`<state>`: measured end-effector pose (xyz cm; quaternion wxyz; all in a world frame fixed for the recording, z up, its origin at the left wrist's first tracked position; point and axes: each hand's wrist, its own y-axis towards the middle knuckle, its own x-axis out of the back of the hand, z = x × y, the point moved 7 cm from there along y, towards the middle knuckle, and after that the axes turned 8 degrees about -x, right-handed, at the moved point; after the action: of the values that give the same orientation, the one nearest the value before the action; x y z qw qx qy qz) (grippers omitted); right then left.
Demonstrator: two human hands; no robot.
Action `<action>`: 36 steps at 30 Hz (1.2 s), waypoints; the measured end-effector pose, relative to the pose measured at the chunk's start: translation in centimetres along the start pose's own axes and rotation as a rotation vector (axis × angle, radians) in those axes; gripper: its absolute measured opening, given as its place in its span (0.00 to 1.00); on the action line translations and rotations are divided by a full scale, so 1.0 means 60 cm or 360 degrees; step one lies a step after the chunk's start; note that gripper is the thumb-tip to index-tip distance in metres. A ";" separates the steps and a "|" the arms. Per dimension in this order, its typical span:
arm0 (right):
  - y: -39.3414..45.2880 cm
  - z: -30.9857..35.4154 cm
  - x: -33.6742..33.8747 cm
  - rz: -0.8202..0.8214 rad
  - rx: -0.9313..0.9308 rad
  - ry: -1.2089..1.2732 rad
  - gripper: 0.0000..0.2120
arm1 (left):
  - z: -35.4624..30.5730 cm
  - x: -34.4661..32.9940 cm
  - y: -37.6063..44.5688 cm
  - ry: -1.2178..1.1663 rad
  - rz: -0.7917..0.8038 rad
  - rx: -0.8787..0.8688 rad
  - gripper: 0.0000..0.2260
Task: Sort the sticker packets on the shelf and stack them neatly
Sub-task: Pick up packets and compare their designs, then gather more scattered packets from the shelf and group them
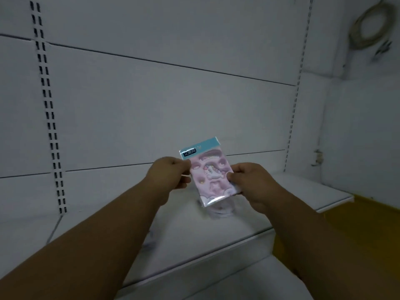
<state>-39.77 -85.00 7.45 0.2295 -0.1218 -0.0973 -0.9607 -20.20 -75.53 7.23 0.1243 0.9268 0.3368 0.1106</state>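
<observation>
Both hands hold one sticker packet (209, 172) upright above the white shelf (216, 230): the left hand (171, 173) pinches its left edge and the right hand (249, 182) grips its right edge. The packet (pink, with a blue header strip at its far end) tilts slightly left, and something blurred lies on the shelf just beneath it.

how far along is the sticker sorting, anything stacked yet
Done: no finished stack is plainly visible on the white shelf; something blurred lies just below the held packet, too unclear to call. In hand: a pink sticker packet with a blue header, pinched at its edges by the left hand and right hand above the shelf. Left: setting this packet down; no other packets show in view.
</observation>
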 end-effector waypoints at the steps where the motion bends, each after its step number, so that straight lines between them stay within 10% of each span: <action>1: 0.016 -0.007 0.026 -0.0014 -0.0005 -0.0039 0.09 | 0.001 -0.033 0.017 -0.0032 0.0023 0.0025 0.05; 11: 0.235 -0.099 0.247 -0.0151 -0.0067 -0.1446 0.08 | 0.065 -0.342 0.164 0.0188 0.0006 0.0304 0.09; 20: 0.305 -0.222 0.281 0.0060 -0.0124 -0.1605 0.15 | 0.141 -0.448 0.200 0.0631 0.0195 0.0498 0.08; 26: 0.271 -0.128 0.222 -0.0137 0.0450 -0.1472 0.17 | 0.094 -0.407 0.185 0.1673 0.0167 -0.0093 0.14; 36: 0.035 0.133 -0.106 0.0124 0.1271 -0.1249 0.23 | -0.009 -0.022 -0.068 0.2023 -0.0241 -0.0258 0.13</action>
<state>-31.77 -82.24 13.55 0.2398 -0.3773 -0.5272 -0.7226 -23.78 -73.27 6.33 -0.0222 0.6419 0.3998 0.6540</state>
